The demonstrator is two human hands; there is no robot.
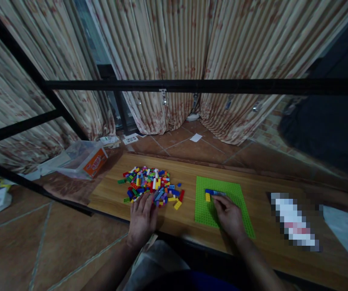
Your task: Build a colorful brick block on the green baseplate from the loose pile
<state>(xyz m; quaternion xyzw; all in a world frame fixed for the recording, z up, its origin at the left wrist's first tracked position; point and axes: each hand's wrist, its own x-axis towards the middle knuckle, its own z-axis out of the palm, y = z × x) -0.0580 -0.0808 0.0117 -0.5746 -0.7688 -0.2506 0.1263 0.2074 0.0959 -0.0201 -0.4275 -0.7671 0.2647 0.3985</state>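
A square, bright green, studded plastic baseplate (204, 212) lies flat on the brown wood-grain tabletop (180, 226); on it sits a narrow row of blue plastic bricks (210, 191), with a small yellow plastic brick (207, 197) against its left end, on the near side; well left, a loose heap of multicoloured plastic bricks (145, 182) lies jumbled; a long red brick (181, 196) lies at its right edge.

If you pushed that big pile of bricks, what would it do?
The brick pile would probably spread apart, since it looks loose and jumbled. Its boxy pieces would likely slide rather than roll. They're small, so each is probably light.
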